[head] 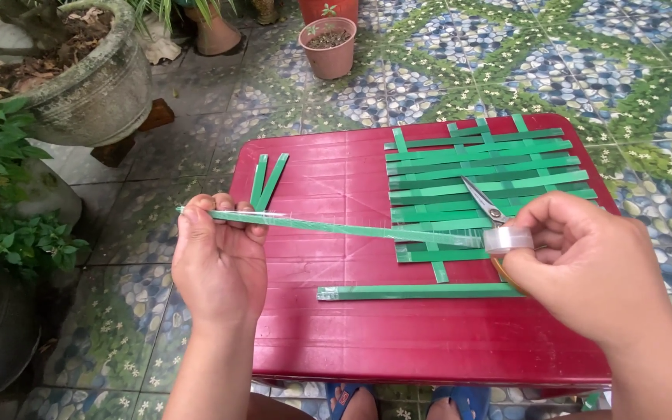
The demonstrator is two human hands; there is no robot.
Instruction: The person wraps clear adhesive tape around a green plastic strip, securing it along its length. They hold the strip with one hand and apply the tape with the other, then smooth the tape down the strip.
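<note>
My left hand [219, 260] pinches the left end of a long green paper strip [351, 229], held level above a red plastic table [336, 327]. My right hand [585, 268] grips a roll of clear tape [507, 239] at the strip's right end. Shiny tape runs along the strip. Behind the strip lies a woven mat of green strips [484, 171] with a pair of scissors [482, 201] resting on it. Another loose green strip [414, 292] lies flat on the table below my hands. Two short green strips [267, 180] lie at the table's left back corner.
Patterned floor tiles [460, 54] surround the table. A large stone planter [87, 78] stands at the back left, leafy plants [1, 194] at the left, and a small pink pot [328, 47] behind. My feet in blue sandals [460, 400] show under the front edge.
</note>
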